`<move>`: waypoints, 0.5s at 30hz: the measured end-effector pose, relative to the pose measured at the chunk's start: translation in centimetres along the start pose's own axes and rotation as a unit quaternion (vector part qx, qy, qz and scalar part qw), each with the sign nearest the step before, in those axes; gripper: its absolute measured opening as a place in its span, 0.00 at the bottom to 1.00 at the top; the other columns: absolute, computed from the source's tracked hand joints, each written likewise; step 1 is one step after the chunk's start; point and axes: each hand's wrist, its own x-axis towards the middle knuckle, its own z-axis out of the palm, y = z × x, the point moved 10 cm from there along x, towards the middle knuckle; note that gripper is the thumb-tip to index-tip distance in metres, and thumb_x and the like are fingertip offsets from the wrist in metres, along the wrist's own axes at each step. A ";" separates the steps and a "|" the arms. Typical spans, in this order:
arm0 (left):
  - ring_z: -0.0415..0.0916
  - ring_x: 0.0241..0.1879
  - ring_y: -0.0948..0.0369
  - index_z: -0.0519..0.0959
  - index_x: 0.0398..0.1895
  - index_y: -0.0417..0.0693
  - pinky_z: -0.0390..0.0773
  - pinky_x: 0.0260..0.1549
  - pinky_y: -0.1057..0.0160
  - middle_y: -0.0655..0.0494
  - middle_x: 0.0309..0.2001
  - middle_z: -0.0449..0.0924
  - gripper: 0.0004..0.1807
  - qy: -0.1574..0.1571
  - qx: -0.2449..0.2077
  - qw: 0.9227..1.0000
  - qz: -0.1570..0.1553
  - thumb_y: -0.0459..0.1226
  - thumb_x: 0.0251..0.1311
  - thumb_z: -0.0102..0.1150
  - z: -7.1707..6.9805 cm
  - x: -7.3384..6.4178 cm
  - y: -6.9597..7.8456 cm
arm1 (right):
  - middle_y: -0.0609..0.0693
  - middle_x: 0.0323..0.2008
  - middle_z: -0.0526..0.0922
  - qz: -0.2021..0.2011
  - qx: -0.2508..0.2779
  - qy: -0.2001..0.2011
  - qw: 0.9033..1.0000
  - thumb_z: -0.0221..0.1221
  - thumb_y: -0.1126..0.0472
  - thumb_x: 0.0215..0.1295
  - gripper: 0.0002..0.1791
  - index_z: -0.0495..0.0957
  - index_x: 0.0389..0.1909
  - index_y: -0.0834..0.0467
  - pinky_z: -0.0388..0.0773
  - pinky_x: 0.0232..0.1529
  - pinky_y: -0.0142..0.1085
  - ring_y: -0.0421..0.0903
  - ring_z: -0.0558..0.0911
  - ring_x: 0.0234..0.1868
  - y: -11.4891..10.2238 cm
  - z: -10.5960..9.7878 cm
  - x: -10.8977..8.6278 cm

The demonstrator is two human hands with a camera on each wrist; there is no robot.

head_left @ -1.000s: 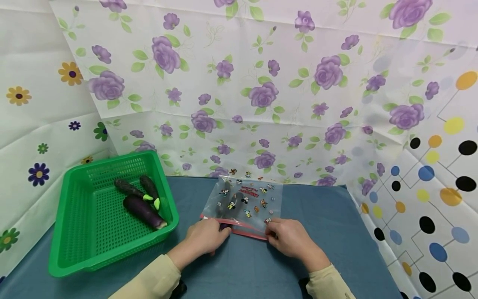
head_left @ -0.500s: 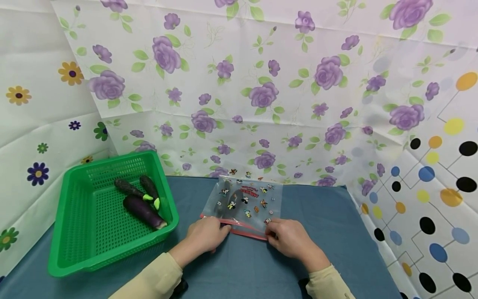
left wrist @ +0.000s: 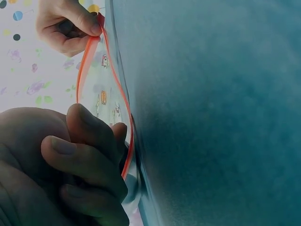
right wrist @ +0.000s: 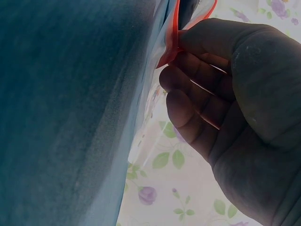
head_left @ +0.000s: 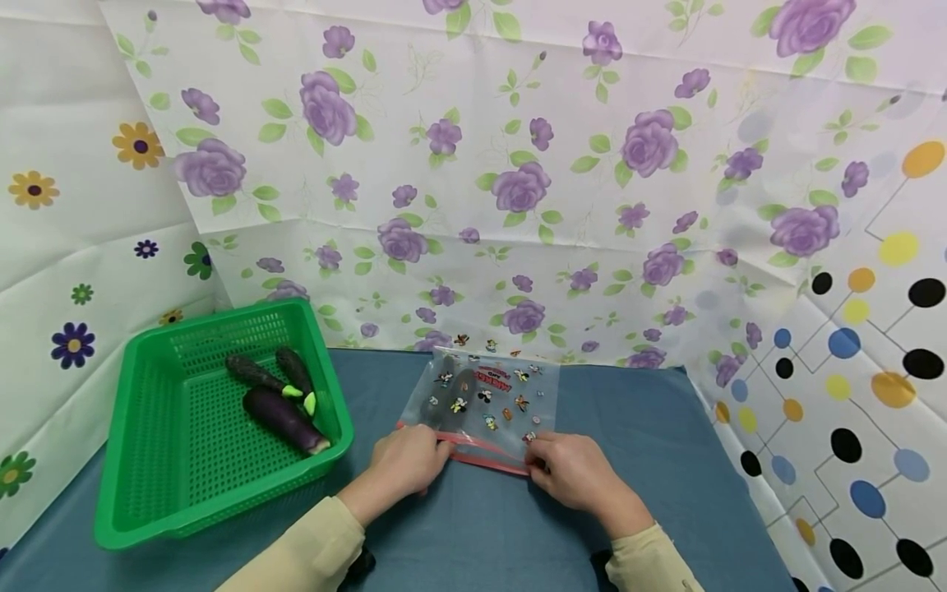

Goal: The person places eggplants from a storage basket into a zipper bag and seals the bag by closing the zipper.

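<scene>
A clear zip bag (head_left: 510, 403) with cartoon prints and a red zip edge lies on the table, its mouth toward me. Inside its left half is a dark eggplant (head_left: 453, 395), seen through the plastic. My left hand (head_left: 411, 457) has its fingers curled at the left part of the mouth, where in the left wrist view the red edge (left wrist: 84, 70) runs behind its fingertips (left wrist: 63, 146). At the other corner my right hand (head_left: 570, 469) pinches the red edge between thumb and index finger, its other fingers loosely bent in the right wrist view.
To the left stands a green plastic basket (head_left: 136, 427) holding several more eggplants (head_left: 284, 419), two of them slim with green ends. A blue cloth (head_left: 651, 427) covers the table. Floral sheets (head_left: 444, 189) close off the back, with patterned sheets at both sides.
The eggplant's purple end, visible earlier beside my left thumb, is now hidden. The eggplant has shifted left within the bag. My left hand has moved slightly away from me; my right hand stays put.
</scene>
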 end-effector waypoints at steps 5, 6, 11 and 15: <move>0.74 0.10 0.59 0.78 0.11 0.56 0.71 0.16 0.56 0.62 0.05 0.69 0.34 0.009 0.004 1.000 0.003 0.54 0.84 0.58 -0.1 0.1 0.0 | 0.38 0.34 0.81 -0.001 0.000 -0.001 1.000 0.76 0.63 0.68 0.08 0.87 0.36 0.46 0.77 0.28 0.34 0.31 0.76 0.28 0.0 0.0 0.0; 0.73 0.10 0.59 0.78 0.11 0.56 0.70 0.16 0.56 0.62 0.05 0.69 0.35 0.009 0.003 1.000 0.003 0.54 0.84 0.58 -0.2 0.1 0.0 | 0.38 0.34 0.81 -0.001 0.000 -0.001 1.000 0.76 0.63 0.68 0.08 0.87 0.36 0.46 0.76 0.28 0.34 0.31 0.76 0.28 0.0 0.0 0.0; 0.74 0.10 0.59 0.77 0.11 0.55 0.68 0.14 0.58 0.62 0.05 0.69 0.33 0.009 -0.014 1.000 0.003 0.50 0.83 0.57 -0.2 0.0 0.0 | 0.38 0.34 0.81 -0.001 0.003 -0.003 1.000 0.76 0.63 0.68 0.08 0.87 0.36 0.46 0.77 0.28 0.34 0.31 0.76 0.27 -0.1 0.0 0.0; 0.75 0.11 0.59 0.75 0.11 0.56 0.66 0.13 0.58 0.61 0.06 0.70 0.30 -0.001 -0.032 0.999 -0.004 0.46 0.78 0.57 0.0 0.0 -0.2 | 0.39 0.34 0.81 -0.002 0.004 -0.002 1.000 0.76 0.63 0.68 0.08 0.87 0.36 0.46 0.77 0.28 0.34 0.31 0.76 0.27 -0.1 0.0 0.0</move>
